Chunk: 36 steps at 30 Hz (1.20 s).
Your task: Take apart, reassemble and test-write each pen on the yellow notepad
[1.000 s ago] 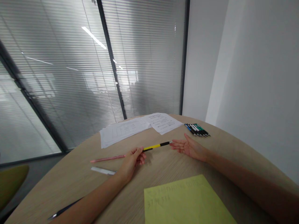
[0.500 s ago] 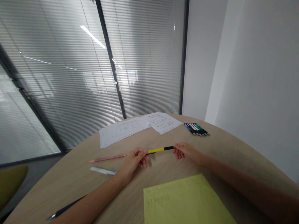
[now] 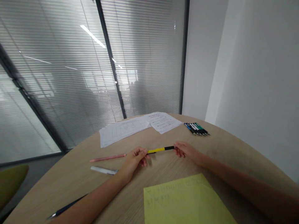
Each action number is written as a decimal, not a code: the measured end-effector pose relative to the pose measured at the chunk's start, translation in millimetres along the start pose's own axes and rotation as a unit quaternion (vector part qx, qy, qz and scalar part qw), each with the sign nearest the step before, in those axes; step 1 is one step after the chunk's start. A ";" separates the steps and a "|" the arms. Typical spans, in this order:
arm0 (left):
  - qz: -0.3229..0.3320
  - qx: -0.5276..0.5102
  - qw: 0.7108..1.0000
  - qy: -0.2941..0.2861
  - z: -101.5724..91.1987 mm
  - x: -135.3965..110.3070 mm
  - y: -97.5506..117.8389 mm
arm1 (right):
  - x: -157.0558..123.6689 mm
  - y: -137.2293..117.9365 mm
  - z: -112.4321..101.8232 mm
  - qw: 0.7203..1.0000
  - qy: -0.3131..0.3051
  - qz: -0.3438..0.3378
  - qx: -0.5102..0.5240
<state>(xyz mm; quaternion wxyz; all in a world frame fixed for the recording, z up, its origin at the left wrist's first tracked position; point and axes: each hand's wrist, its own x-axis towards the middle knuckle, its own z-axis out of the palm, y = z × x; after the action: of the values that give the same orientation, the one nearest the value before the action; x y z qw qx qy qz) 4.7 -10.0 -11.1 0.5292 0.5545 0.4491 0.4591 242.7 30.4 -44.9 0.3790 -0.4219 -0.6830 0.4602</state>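
A yellow pen with a black grip (image 3: 159, 150) stretches sideways between my two hands, a little above the wooden table. My left hand (image 3: 136, 157) is closed, thumb and fingers pinching its yellow end. At the black end, the fingertips of my right hand (image 3: 183, 149) pinch the tip. A pink pen (image 3: 108, 158) and a whitish pen (image 3: 102, 170) lie to the left of my left hand, the whitish one running up to my wrist. Under my left forearm is a dark pen (image 3: 66, 207), partly covered.
A yellow sheet with faint handwriting (image 3: 179, 199) lies near me. Printed white papers (image 3: 126, 130) rest at the table's far side. Several pens (image 3: 196, 129) lie in a row at the far right. A yellow-green chair (image 3: 12, 183) stands at left.
Almost nothing differs. My right hand has shifted very slightly up and to the right at the pen's black end; both hands keep their hold.
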 end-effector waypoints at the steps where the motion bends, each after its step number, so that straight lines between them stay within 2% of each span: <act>1: -0.001 0.001 1.000 -0.002 0.4 -0.2 0.5 | 0.2 0.6 0.3 1.000 0.007 0.004 -0.003; 9: -0.001 -0.010 1.000 0.009 1.2 0.2 -0.1 | -2.6 -2.4 1.1 0.999 0.021 0.021 -0.011; 17: -0.005 -0.008 1.000 0.015 1.1 1.5 0.0 | -1.9 0.0 1.5 0.996 0.039 0.012 0.080; 23: -0.002 -0.012 1.000 0.015 1.4 0.4 0.2 | -3.0 1.1 2.3 0.999 0.043 0.007 -0.013; 30: -0.003 -0.020 1.000 0.023 1.1 0.6 0.6 | -3.6 -2.0 0.7 0.999 0.023 -0.005 0.031; 36: -0.003 -0.024 1.000 0.014 1.4 0.9 0.3 | -1.5 5.0 -0.3 0.999 0.022 -0.008 -0.025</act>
<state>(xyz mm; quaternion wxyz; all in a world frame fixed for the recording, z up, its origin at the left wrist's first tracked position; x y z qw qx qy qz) 6.3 -9.4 -10.8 0.5375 0.5340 0.4470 0.4755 244.6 30.2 -49.8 0.3868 -0.4362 -0.6891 0.4303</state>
